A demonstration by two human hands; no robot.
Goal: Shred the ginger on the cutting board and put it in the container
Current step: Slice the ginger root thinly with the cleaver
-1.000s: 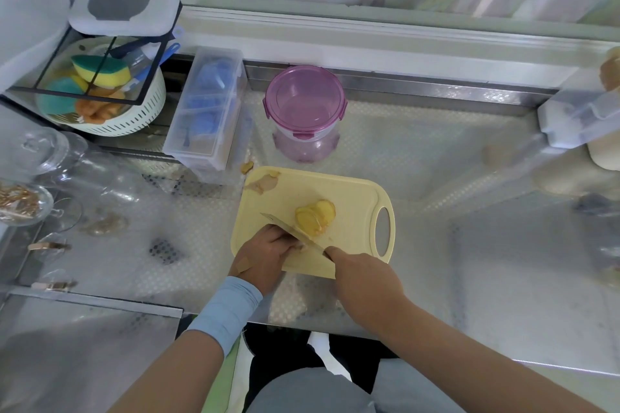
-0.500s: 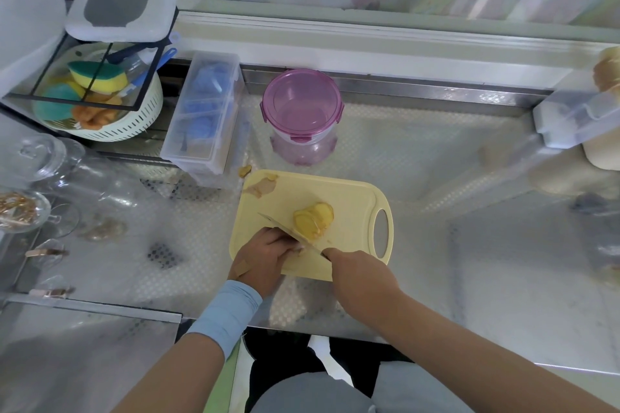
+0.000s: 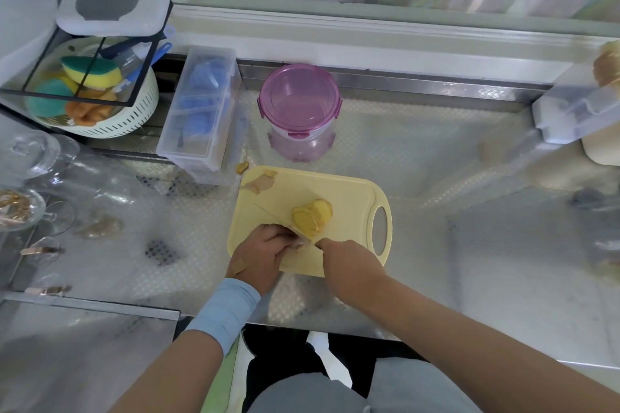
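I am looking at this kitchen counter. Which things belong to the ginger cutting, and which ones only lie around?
In use: ginger, cutting board, knife in the right hand, left hand beside the blade, pink container with lid on.
Lying about: clear organiser box, basket with sponges, glass jars.

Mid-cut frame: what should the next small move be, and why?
Probably bring the knife down for a thin cut: the right hand grips it, blade lying across the cutting board beside the left hand, the ginger is only in slices, and the container is lidded.
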